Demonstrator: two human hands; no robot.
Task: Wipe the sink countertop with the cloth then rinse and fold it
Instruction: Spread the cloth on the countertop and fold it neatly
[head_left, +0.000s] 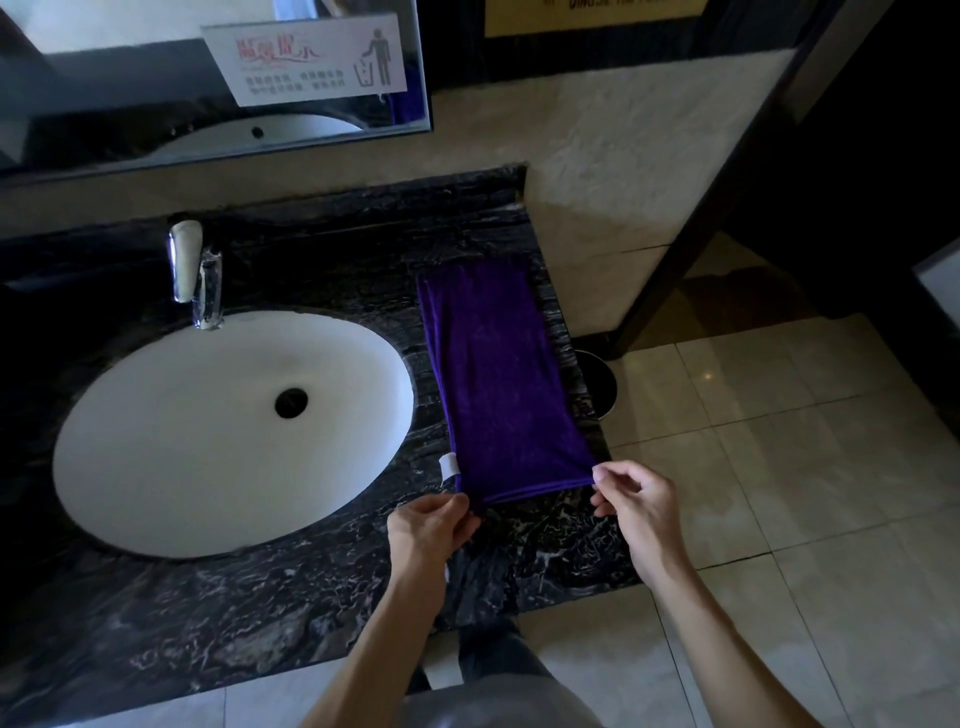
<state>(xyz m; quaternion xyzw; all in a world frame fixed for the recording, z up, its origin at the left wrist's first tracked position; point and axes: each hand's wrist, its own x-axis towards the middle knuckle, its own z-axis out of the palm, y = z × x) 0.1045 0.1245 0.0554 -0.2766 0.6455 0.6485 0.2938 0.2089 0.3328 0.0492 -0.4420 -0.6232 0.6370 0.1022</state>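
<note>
A purple cloth (498, 374) lies folded into a long strip on the black marble countertop (260, 613), to the right of the white oval sink (208, 441). A small white tag (450, 464) sticks out at its near left corner. My left hand (431, 525) pinches the near left corner of the cloth. My right hand (636, 512) pinches the near right corner at the counter's right edge. Both near corners sit low on the counter surface.
A chrome faucet (193, 270) stands behind the sink. A mirror (156, 78) with a notice sticker hangs on the wall. A round bin (597, 382) sits on the tiled floor just right of the counter. A dark door frame (701, 208) rises at the right.
</note>
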